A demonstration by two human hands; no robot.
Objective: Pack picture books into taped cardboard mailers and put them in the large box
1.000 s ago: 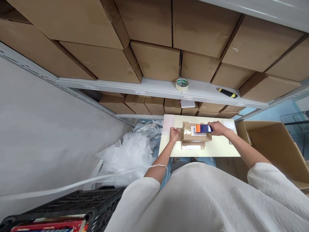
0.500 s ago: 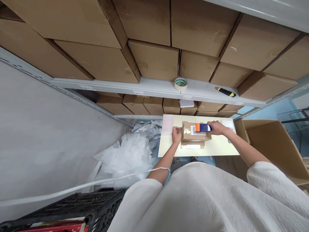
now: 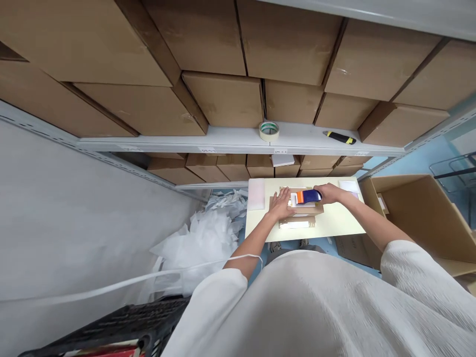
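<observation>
A small cardboard box (image 3: 308, 210) with a white label lies on the pale yellow board (image 3: 338, 223). My left hand (image 3: 281, 204) rests on the box's left part, fingers spread. My right hand (image 3: 327, 193) grips a blue and orange tape dispenser (image 3: 310, 196), which sits over the top of the box. Just below this box, nearer my body, is another taped cardboard piece with a white label (image 3: 297, 224).
Boxes (image 3: 223, 101) fill the shelf (image 3: 230, 141) ahead, where a tape roll (image 3: 268, 131) and a yellow-black cutter (image 3: 339, 138) lie. White packing sheets (image 3: 203, 240) are heaped left; an open carton (image 3: 420, 218) stands right. A black crate (image 3: 122, 322) is at lower left.
My left hand has moved from beside the box onto its left part, and its fingers have opened out. The tape dispenser is still in my right hand. The camera view has shifted slightly.
</observation>
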